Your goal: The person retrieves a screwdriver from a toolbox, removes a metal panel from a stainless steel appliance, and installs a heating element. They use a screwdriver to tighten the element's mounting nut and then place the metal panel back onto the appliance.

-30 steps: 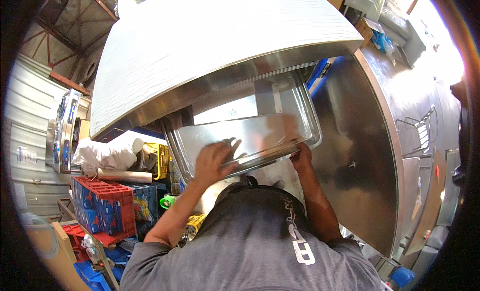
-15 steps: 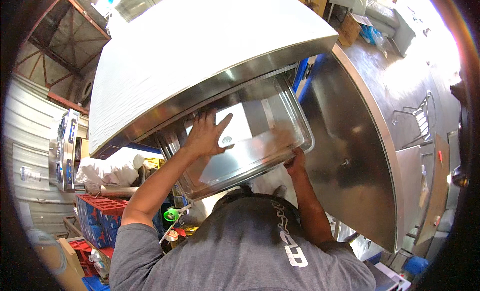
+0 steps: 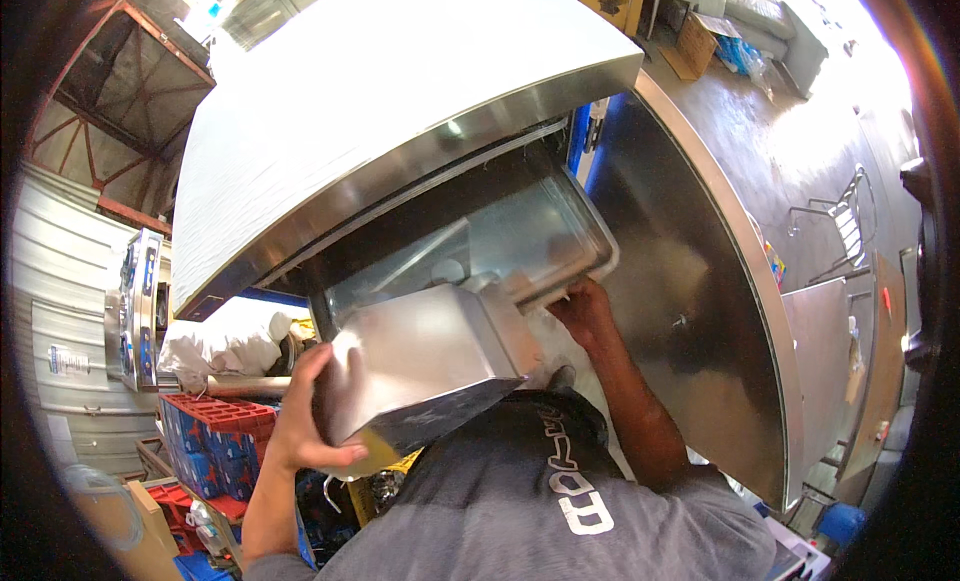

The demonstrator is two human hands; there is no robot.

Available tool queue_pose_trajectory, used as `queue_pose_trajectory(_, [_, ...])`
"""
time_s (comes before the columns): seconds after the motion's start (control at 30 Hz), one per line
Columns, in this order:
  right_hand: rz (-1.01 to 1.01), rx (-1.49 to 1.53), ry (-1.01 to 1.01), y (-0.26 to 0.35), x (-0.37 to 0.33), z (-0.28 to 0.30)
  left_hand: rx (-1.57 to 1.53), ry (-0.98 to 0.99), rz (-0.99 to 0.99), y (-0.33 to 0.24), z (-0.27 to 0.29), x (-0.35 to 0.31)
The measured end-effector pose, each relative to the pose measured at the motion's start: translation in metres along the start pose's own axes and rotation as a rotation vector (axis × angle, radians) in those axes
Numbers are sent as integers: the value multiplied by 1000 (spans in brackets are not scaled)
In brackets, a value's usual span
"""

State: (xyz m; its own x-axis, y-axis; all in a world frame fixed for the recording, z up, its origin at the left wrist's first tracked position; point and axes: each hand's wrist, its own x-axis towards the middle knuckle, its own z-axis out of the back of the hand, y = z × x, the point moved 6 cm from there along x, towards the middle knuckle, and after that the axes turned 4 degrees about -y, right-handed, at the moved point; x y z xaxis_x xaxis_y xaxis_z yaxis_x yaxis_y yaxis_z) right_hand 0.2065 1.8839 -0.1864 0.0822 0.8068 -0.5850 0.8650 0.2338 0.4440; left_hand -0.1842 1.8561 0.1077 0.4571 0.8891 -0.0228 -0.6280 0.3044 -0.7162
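In my left hand is a boxy sheet-metal piece with a broad flat face and folded sides. The fingers and thumb grip its left end, which is slightly blurred. It is tilted in front of my chest, over the near side of a shallow metal tray, and hides part of that tray. My right hand has its fingers curled on the near right corner of the tray's rim. The tray juts from beneath the white-topped steel cabinet.
An open steel door stands right of the tray. On the left are red crates with blue sides and a white bundle. A metal chair stands on the floor at far right.
My left hand has left the inside of the tray and moved left and nearer, now with the boxy metal piece in it. My right hand remains at the tray's rim.
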Motion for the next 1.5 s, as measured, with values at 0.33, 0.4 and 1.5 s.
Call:
queue_pose_trajectory(0.33, [-59, 197, 293, 6, 178, -106, 98, -223, 63, 33, 30, -65])
queue_pose_trajectory(0.4, [-90, 122, 145, 1, 195, -108, 204, -203, 32, 40, 33, -68])
queue_pose_trajectory(1.5, [288, -1048, -519, -174, -430, 430, 329, 561, -659, -152, -291, -184])
